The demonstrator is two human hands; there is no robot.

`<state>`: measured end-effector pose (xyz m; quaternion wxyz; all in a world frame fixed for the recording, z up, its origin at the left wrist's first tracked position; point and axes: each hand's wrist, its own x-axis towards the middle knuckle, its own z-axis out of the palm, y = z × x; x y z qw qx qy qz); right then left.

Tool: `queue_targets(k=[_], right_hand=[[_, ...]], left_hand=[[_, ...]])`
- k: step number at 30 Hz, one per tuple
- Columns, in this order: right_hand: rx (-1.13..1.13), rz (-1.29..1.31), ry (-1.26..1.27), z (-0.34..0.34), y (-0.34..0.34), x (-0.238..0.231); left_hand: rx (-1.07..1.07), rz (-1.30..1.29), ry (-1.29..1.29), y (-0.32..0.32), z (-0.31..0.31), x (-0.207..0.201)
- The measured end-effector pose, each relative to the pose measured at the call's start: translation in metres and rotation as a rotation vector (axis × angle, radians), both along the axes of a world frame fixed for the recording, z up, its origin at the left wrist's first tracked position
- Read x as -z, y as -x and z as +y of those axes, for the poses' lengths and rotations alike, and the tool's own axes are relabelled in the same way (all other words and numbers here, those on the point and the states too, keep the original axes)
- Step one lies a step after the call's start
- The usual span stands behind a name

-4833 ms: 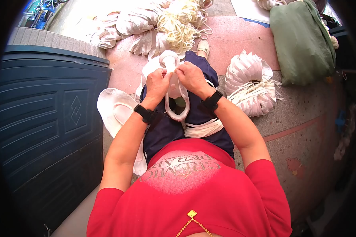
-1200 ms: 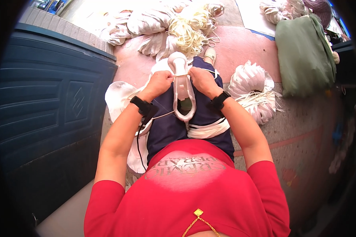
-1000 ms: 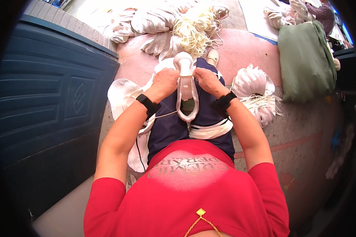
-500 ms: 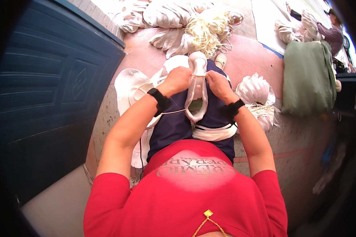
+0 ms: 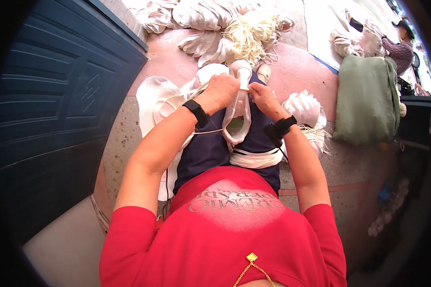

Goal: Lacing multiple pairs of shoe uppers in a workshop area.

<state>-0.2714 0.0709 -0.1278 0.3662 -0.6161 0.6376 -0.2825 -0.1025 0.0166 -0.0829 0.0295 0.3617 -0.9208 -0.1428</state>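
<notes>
On my lap rests a white shoe upper (image 5: 238, 125), its toe pointing away and its open heel end toward me. My left hand (image 5: 222, 91) is closed over the upper's left edge, with a pale shoelace (image 5: 196, 92) trailing leftward from it. At the opposite edge, my right hand (image 5: 264, 99) pinches the lace near the eyelet rows; its fingertips partly hide it. Another stretch of lace runs left from the upper across my thigh. A bundle of white laces (image 5: 257, 159) lies across my right thigh.
White upper pieces (image 5: 153, 93) lie left of my legs. A stack of uppers (image 5: 304, 109) with laces sits at right. Beyond are piled uppers (image 5: 203, 16) and cream laces (image 5: 251, 33). A dark blue door (image 5: 67, 105) stands left; a green sack (image 5: 367, 100) and a person (image 5: 398, 50) are right.
My left hand has moved right, over the upper's edge and closer to my right hand. The lace stretched across the upper is now more covered. My right hand stays by the upper.
</notes>
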Motion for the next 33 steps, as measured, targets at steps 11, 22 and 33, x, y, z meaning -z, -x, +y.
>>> queue_targets(k=[11,22,33], right_hand=[[-0.01,0.227,0.161,0.005,0.0,0.0],[0.022,-0.02,-0.066,0.011,-0.001,-0.008],[0.114,0.014,0.126,0.014,0.0,0.005]], left_hand=[[0.22,-0.119,0.311,0.008,-0.001,-0.011],[-0.223,0.129,-0.376,-0.008,-0.005,-0.001],[-0.129,0.018,-0.227,-0.005,-0.006,-0.001]])
